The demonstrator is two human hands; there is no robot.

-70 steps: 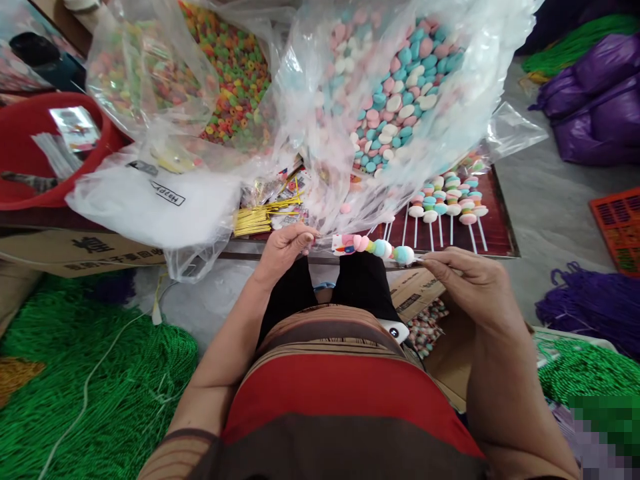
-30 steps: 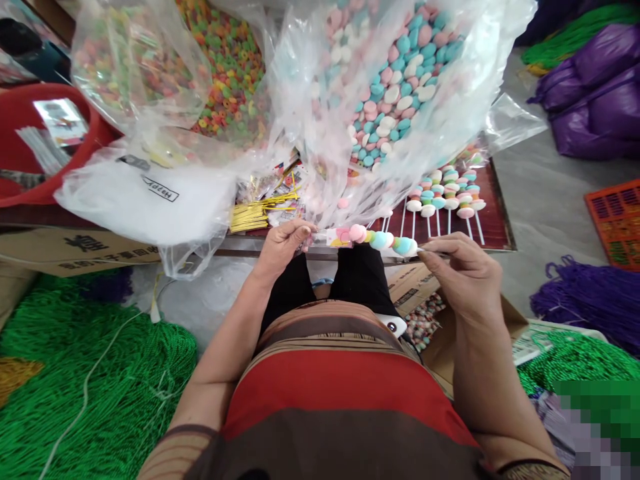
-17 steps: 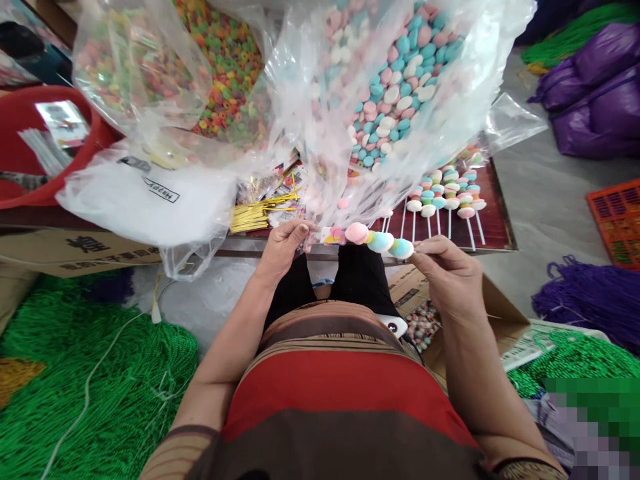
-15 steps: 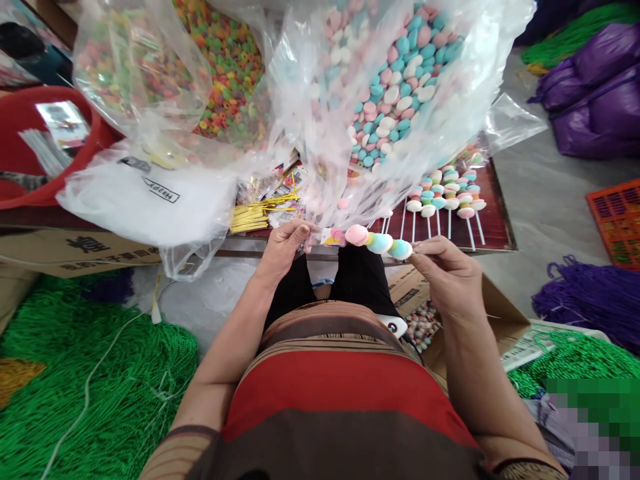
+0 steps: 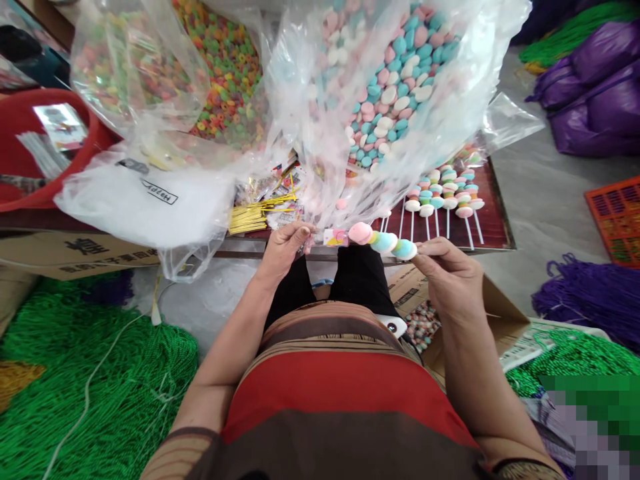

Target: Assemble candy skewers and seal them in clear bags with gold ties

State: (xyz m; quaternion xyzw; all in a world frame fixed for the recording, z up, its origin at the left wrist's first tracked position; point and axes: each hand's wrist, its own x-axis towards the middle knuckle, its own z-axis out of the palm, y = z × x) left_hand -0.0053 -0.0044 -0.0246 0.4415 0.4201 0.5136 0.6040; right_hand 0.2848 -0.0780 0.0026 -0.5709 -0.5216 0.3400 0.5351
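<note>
Both hands are raised at the table's front edge. My left hand (image 5: 287, 248) pinches a small clear candy bag (image 5: 335, 237) with a pink and yellow print. My right hand (image 5: 450, 267) pinches the stick end of a candy skewer (image 5: 384, 242), whose pink, white and blue marshmallows alternate with gummy rings. The skewer's pink end points left at the bag's printed part; whether its tip is inside the bag I cannot tell. Behind my right hand, several finished candy skewers (image 5: 450, 190) lie in a row on the dark red table (image 5: 493, 223).
Big plastic bags of gummy rings (image 5: 225, 73) and marshmallows (image 5: 395, 100) fill the back. Yellow twist ties (image 5: 249, 219) lie near my left hand. A red basin (image 5: 97, 143) stands left. Below right is an open cardboard box (image 5: 500, 310); green cords (image 5: 100, 380) cover the floor left.
The skewer's pink end now sits clear to the right of the bag's print, where earlier they touched. My right hand has come left and turned. My left hand keeps its pinch.
</note>
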